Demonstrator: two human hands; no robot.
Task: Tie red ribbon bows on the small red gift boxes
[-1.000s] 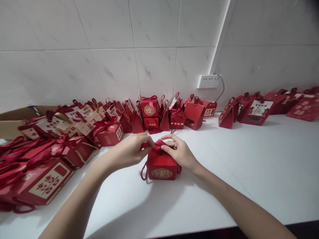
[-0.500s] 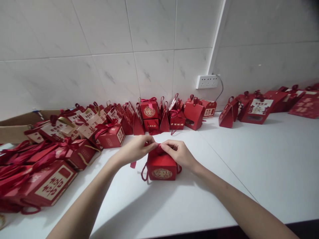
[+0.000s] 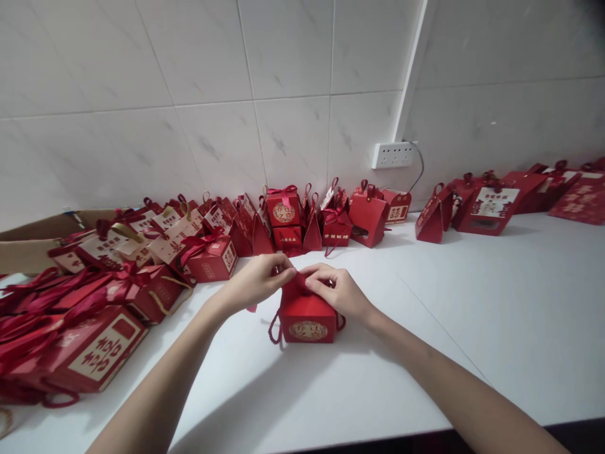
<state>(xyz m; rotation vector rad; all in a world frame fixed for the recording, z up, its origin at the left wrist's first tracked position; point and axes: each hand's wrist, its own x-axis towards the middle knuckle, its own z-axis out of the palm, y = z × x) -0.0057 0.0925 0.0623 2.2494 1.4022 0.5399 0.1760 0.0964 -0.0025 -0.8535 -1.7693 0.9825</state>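
Observation:
A small red gift box with a gold round emblem stands upright on the white table in front of me. My left hand is at its top left, fingers pinched on the red ribbon. My right hand is closed at the top right of the box, thumb and fingertips on the same ribbon. A dark red cord handle hangs at the box's left side. The fingers partly hide the ribbon.
Several red boxes with ribbons crowd the left side, beside an open cardboard box. More red boxes line the tiled wall, others stand at the right. A white socket strip is on the wall.
My left fingertips have shifted slightly up and left, away from my right thumb. More of the ribbon shows between the hands, and its loose end at the left has drawn up.

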